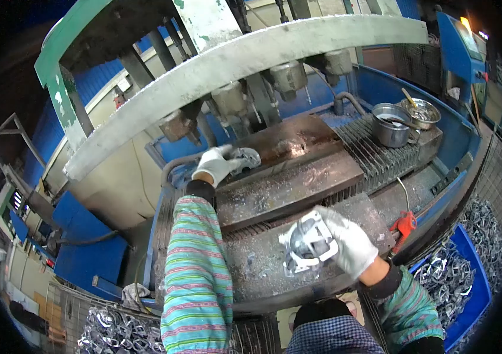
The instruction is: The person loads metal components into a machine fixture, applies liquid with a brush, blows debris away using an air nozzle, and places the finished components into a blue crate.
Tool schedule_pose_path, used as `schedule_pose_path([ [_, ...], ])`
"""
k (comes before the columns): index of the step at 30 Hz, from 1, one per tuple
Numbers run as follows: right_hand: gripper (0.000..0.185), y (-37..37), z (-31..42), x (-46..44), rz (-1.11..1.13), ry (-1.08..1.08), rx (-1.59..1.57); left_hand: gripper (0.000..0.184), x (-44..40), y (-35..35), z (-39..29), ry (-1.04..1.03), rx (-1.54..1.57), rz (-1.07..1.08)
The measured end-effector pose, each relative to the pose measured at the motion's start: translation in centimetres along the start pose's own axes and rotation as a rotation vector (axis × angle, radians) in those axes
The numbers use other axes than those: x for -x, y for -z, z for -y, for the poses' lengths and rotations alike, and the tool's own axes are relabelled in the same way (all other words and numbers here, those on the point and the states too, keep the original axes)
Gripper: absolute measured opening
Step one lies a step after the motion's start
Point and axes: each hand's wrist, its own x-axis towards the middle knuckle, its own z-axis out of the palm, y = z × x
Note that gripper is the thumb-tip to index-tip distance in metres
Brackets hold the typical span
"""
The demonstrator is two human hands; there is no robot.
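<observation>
My left hand (pixel 214 166), in a white glove, is at the left end of the machine bed, its fingers closed on the edge of a grey cast metal part (pixel 247 158). Nearer to me, my gloved right hand (pixel 350 245) grips a shiny metal casting (pixel 309 243) with open loops. This casting is held over the front steel plate (pixel 257 274), which is strewn with metal chips. Between the two hands lies a raised steel block (pixel 292 186), also scattered with chips. Part of each hand's fingers is hidden.
Drill heads (pixel 229 99) hang from a heavy beam (pixel 251 56) above the bed. At the right rear stand a metal pot (pixel 391 133) and a bowl (pixel 427 112). A red air gun (pixel 404 225) is at the right edge. Castings fill a blue bin (pixel 474 307); others are piled lower left (pixel 120 330).
</observation>
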Motion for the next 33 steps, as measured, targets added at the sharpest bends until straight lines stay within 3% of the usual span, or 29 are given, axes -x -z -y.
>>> schedule_pose_path([
  [1, 0.036, -0.2, 0.6, 0.1, 0.016, -0.002, -0.023, 0.053, 1.5, 1.3, -2.4, 0.113, -0.026, -0.014],
  [4, 0.036, 0.6, 0.5, -0.7, 0.050, 0.038, -0.131, 0.063, 3.5, 1.7, -6.2, 0.072, -0.472, -0.197],
  [6, 0.035, 0.2, 1.0, -0.6, -0.001, 0.052, -0.128, 0.064, 5.2, 2.1, -8.5, 0.005, -0.435, -0.254],
  [7, 0.034, 0.3, 1.0, -0.7, -0.028, 0.077, -0.127, 0.054, 6.3, 1.7, -9.3, -0.113, -0.385, -0.334],
  [8, 0.034, 0.4, 1.1, -0.9, -0.053, 0.101, -0.128, 0.041, 7.4, 1.7, -10.0, -0.103, 0.140, -0.098],
  [9, 0.033, 0.7, 1.3, -0.9, -0.002, 0.113, -0.130, 0.033, 9.9, 1.6, -12.1, -0.321, 0.125, -0.220],
  [11, 0.034, 0.8, 1.4, -1.1, 0.002, 0.120, -0.128, 0.038, 13.6, 1.5, -15.0, -0.396, 0.309, -0.041],
  [12, 0.034, 0.9, 1.3, -1.3, 0.005, 0.126, -0.124, 0.041, 14.8, 1.1, -15.8, -0.492, 0.179, -0.035],
  [15, 0.037, 1.3, 1.4, -1.8, 0.026, 0.106, -0.108, 0.050, 16.0, 0.3, -16.0, -0.523, 0.242, -0.005],
  [16, 0.039, 1.3, 1.5, -1.8, 0.017, 0.099, -0.081, 0.050, 16.2, 0.3, -16.1, -0.520, 0.242, -0.001],
  [19, 0.044, 0.7, 1.1, -1.4, -0.031, 0.262, 0.033, 0.054, 16.7, -0.3, -16.5, -0.085, 0.507, 0.048],
  [22, 0.048, 0.6, 0.2, -1.2, -0.062, 0.367, 0.107, 0.061, 17.1, -1.0, -17.4, -0.028, 0.390, 0.119],
  [24, 0.049, 1.2, -0.6, -1.4, -0.051, 0.445, 0.369, 0.064, 17.2, -2.1, -17.5, -0.048, 0.367, 0.060],
  [26, 0.049, 0.5, -1.0, -1.4, -0.030, 0.466, 0.402, 0.065, 17.2, -2.6, -17.8, -0.208, 0.209, -0.189],
  [27, 0.048, 0.3, -1.5, -1.4, -0.023, 0.527, 0.413, 0.064, 16.9, -3.0, -17.6, -0.172, 0.398, -0.185],
  [29, 0.045, -0.4, -1.5, -1.3, -0.065, 0.597, 0.488, 0.063, 16.6, -2.5, -17.7, -0.201, 0.344, -0.202],
  [33, 0.044, -1.1, -0.9, -2.2, -0.048, 0.516, 0.325, 0.061, 15.2, -1.7, -17.7, -0.179, 0.311, -0.166],
])
